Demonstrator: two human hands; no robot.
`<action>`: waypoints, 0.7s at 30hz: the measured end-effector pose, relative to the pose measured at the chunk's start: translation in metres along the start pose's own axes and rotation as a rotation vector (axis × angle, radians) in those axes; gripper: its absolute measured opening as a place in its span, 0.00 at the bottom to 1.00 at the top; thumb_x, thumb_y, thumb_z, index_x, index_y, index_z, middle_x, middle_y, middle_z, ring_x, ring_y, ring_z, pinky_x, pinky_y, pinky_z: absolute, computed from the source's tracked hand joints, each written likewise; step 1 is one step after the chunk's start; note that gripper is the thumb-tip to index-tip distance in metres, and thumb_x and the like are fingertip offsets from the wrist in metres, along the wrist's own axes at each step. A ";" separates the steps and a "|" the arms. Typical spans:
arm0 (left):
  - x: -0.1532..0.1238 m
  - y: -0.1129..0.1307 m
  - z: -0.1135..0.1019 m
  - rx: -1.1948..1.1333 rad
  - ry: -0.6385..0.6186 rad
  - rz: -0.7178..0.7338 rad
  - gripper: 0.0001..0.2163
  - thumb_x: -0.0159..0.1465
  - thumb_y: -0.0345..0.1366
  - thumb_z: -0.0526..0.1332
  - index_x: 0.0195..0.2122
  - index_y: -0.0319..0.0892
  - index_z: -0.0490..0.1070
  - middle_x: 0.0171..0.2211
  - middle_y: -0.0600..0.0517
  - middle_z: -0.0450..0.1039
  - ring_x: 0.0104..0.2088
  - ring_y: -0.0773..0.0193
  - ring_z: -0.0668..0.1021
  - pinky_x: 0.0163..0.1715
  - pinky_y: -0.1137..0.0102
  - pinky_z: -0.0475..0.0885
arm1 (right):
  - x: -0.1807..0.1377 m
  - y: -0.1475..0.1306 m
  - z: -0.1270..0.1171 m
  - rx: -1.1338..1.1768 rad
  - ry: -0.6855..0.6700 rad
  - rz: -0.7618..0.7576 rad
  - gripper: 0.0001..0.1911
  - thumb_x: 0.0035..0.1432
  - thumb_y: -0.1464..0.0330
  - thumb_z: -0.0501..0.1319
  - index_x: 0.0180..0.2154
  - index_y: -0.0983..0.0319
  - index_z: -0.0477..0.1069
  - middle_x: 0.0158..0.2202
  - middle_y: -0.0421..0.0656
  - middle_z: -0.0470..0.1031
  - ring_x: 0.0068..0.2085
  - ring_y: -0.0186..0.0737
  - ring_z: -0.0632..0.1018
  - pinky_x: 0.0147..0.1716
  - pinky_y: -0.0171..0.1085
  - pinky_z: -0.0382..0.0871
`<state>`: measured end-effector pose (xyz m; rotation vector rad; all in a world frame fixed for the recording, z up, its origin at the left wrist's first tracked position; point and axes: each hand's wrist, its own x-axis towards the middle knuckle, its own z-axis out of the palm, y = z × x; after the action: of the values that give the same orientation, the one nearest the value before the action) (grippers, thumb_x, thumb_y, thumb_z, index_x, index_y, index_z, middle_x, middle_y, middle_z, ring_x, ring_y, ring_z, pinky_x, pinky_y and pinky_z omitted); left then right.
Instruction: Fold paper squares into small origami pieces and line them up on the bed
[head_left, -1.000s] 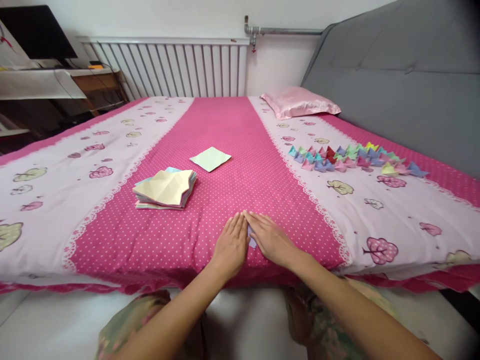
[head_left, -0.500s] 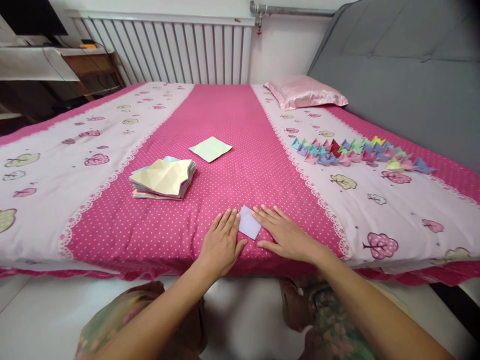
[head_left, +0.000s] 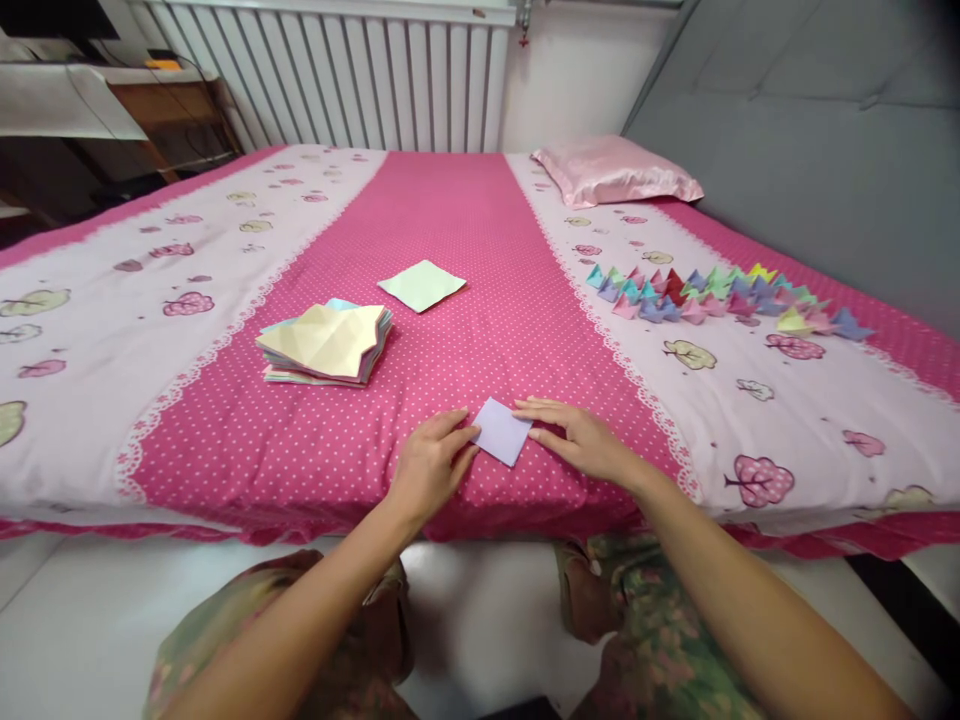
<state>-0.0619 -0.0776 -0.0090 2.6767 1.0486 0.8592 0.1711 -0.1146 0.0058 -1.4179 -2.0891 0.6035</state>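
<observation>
A small lilac folded paper square [head_left: 500, 431] lies flat on the pink dotted bedspread [head_left: 450, 230] near the bed's front edge. My left hand [head_left: 429, 463] rests on the spread with its fingertips touching the paper's left corner, fingers loosely extended. On the other side, my right hand [head_left: 579, 438] lies flat and its fingertips touch the paper's right edge. Neither hand grips the paper.
A stack of coloured paper sheets [head_left: 326, 343] with a yellow creased one on top lies left of centre. A pale green sheet [head_left: 421, 285] lies beyond it. Several small folded paper shapes [head_left: 720, 293] sit in rows at right. A pink pillow [head_left: 615, 172] and grey headboard [head_left: 810, 150] are further back.
Both hands, pressed together over the paper a second ago, have slid apart, uncovering the lilac square. The view has tilted down a little.
</observation>
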 end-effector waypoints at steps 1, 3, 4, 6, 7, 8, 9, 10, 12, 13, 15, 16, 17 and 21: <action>0.000 0.000 0.000 -0.011 0.003 0.001 0.11 0.60 0.35 0.55 0.42 0.40 0.72 0.45 0.43 0.72 0.44 0.58 0.75 0.45 0.61 0.71 | 0.000 0.001 0.000 0.001 0.012 -0.003 0.17 0.58 0.68 0.54 0.50 0.56 0.67 0.52 0.43 0.68 0.55 0.42 0.67 0.54 0.48 0.59; 0.001 0.000 -0.001 -0.030 0.003 -0.004 0.11 0.60 0.35 0.55 0.41 0.41 0.72 0.45 0.43 0.72 0.44 0.59 0.75 0.44 0.61 0.71 | 0.001 0.001 0.001 -0.003 0.030 -0.011 0.17 0.57 0.68 0.55 0.49 0.56 0.68 0.52 0.43 0.69 0.54 0.43 0.68 0.54 0.48 0.60; 0.001 0.000 -0.001 -0.034 0.002 -0.008 0.11 0.60 0.34 0.55 0.41 0.41 0.73 0.46 0.43 0.71 0.44 0.59 0.75 0.44 0.61 0.71 | 0.001 0.001 0.001 -0.007 0.035 -0.015 0.17 0.56 0.69 0.55 0.48 0.56 0.69 0.51 0.43 0.70 0.54 0.43 0.68 0.53 0.48 0.60; 0.002 0.000 -0.002 -0.033 -0.008 -0.005 0.11 0.60 0.34 0.55 0.41 0.42 0.73 0.46 0.43 0.71 0.44 0.58 0.75 0.44 0.60 0.71 | 0.002 0.001 0.001 -0.020 0.039 -0.017 0.16 0.56 0.70 0.56 0.47 0.56 0.70 0.51 0.44 0.70 0.53 0.43 0.68 0.53 0.48 0.60; 0.002 0.000 -0.002 -0.029 -0.016 0.001 0.11 0.60 0.34 0.55 0.41 0.42 0.72 0.46 0.43 0.71 0.44 0.58 0.74 0.44 0.60 0.71 | 0.002 0.000 0.001 -0.029 0.040 -0.016 0.17 0.55 0.70 0.56 0.47 0.57 0.70 0.51 0.44 0.70 0.53 0.43 0.68 0.53 0.48 0.60; 0.003 0.000 -0.002 -0.025 -0.025 0.007 0.11 0.60 0.34 0.55 0.42 0.43 0.72 0.46 0.43 0.70 0.45 0.57 0.74 0.44 0.59 0.70 | 0.002 -0.001 0.001 -0.038 0.041 -0.014 0.17 0.55 0.71 0.56 0.47 0.57 0.70 0.50 0.44 0.71 0.53 0.43 0.69 0.53 0.48 0.60; 0.003 0.001 -0.002 -0.022 -0.034 0.011 0.11 0.60 0.34 0.55 0.42 0.43 0.72 0.47 0.43 0.70 0.45 0.57 0.73 0.44 0.58 0.70 | 0.003 -0.001 0.001 -0.046 0.044 -0.013 0.17 0.54 0.72 0.56 0.47 0.57 0.70 0.50 0.44 0.71 0.53 0.43 0.69 0.53 0.48 0.60; 0.003 0.001 -0.002 -0.022 -0.042 0.010 0.11 0.60 0.35 0.54 0.43 0.43 0.72 0.47 0.43 0.70 0.46 0.56 0.73 0.45 0.58 0.70 | 0.003 -0.002 0.001 -0.051 0.049 -0.012 0.18 0.54 0.72 0.56 0.47 0.57 0.70 0.50 0.44 0.71 0.52 0.43 0.69 0.53 0.48 0.61; 0.004 0.002 -0.003 -0.029 -0.055 -0.008 0.12 0.60 0.35 0.54 0.43 0.42 0.72 0.48 0.42 0.69 0.46 0.56 0.73 0.45 0.58 0.69 | 0.003 -0.003 0.001 -0.056 0.059 -0.013 0.18 0.53 0.73 0.56 0.46 0.57 0.70 0.49 0.44 0.72 0.52 0.43 0.69 0.52 0.48 0.61; 0.005 0.003 -0.004 -0.036 -0.059 -0.022 0.12 0.60 0.35 0.54 0.43 0.42 0.72 0.48 0.42 0.69 0.46 0.56 0.73 0.46 0.59 0.69 | 0.004 -0.003 0.000 -0.056 0.060 -0.014 0.18 0.53 0.73 0.56 0.46 0.57 0.70 0.49 0.44 0.72 0.52 0.43 0.70 0.52 0.48 0.61; 0.006 0.004 -0.005 -0.055 -0.072 -0.056 0.12 0.60 0.36 0.55 0.43 0.41 0.73 0.48 0.43 0.69 0.47 0.57 0.72 0.47 0.60 0.68 | 0.004 -0.003 0.000 -0.054 0.055 -0.013 0.18 0.53 0.73 0.56 0.46 0.58 0.71 0.49 0.44 0.72 0.51 0.43 0.70 0.52 0.48 0.62; 0.007 0.005 -0.006 -0.065 -0.080 -0.077 0.12 0.60 0.36 0.55 0.43 0.41 0.73 0.49 0.43 0.69 0.47 0.57 0.72 0.47 0.61 0.68 | 0.004 -0.003 0.000 -0.054 0.051 -0.013 0.18 0.53 0.73 0.56 0.46 0.58 0.71 0.49 0.45 0.72 0.51 0.43 0.70 0.52 0.47 0.62; 0.007 0.005 -0.007 -0.075 -0.090 -0.100 0.13 0.59 0.36 0.55 0.43 0.41 0.73 0.49 0.43 0.69 0.47 0.57 0.72 0.47 0.61 0.68 | 0.004 -0.002 0.000 -0.052 0.047 -0.013 0.18 0.53 0.73 0.56 0.46 0.58 0.70 0.49 0.45 0.71 0.52 0.43 0.70 0.52 0.47 0.62; 0.011 0.008 -0.009 -0.110 -0.129 -0.173 0.13 0.58 0.35 0.56 0.42 0.40 0.74 0.49 0.43 0.69 0.47 0.57 0.72 0.48 0.62 0.67 | 0.005 -0.001 -0.001 -0.047 0.033 -0.028 0.17 0.54 0.73 0.56 0.47 0.57 0.70 0.50 0.44 0.71 0.52 0.43 0.70 0.52 0.48 0.62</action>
<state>-0.0557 -0.0770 0.0062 2.4705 1.1468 0.6811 0.1696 -0.1107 0.0083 -1.4129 -2.1062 0.5194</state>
